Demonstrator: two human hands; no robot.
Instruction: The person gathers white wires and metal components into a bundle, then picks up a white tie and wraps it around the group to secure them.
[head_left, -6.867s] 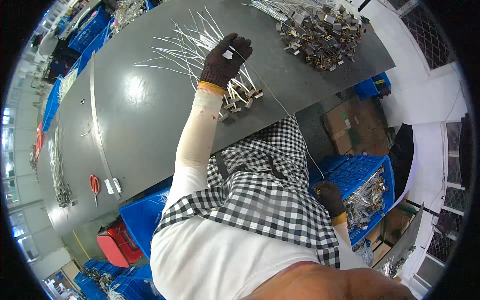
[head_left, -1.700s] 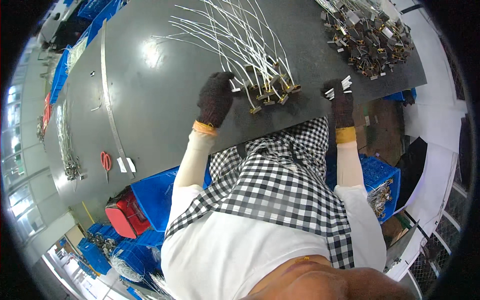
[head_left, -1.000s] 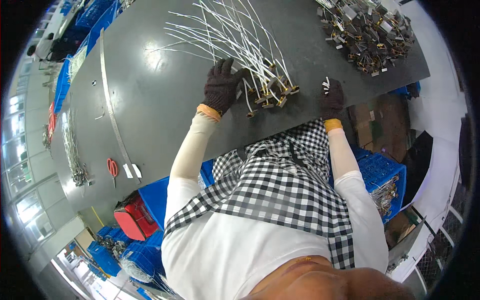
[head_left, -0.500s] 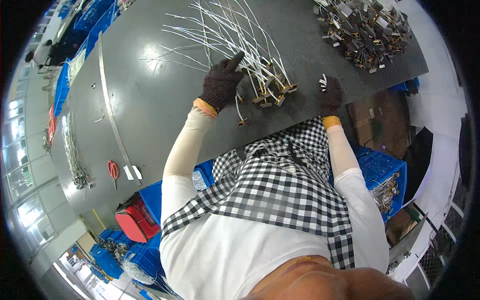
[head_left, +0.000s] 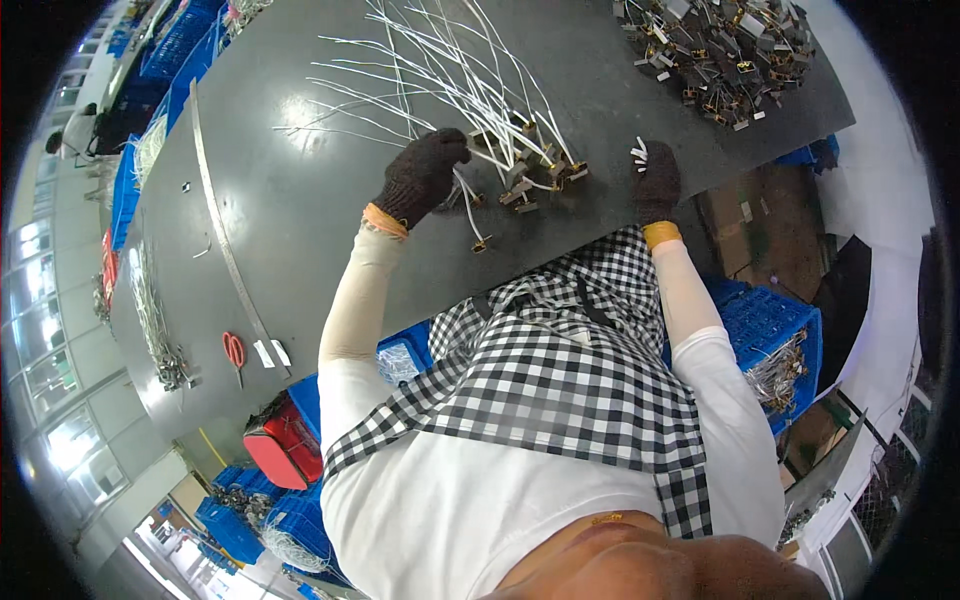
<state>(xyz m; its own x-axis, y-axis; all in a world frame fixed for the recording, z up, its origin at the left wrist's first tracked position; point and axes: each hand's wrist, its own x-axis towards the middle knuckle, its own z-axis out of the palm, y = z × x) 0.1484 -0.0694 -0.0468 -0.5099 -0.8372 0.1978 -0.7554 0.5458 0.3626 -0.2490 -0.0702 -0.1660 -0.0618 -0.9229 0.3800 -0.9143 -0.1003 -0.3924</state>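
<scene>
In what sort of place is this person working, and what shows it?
Probably a workshop or factory: white wires with small metal ends lie on a large grey table, near a heap of small parts, and blue crates stand around.

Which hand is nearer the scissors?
Left. The left hand is up and right of the scissors, by the white wires; the right hand is much farther right.
</scene>
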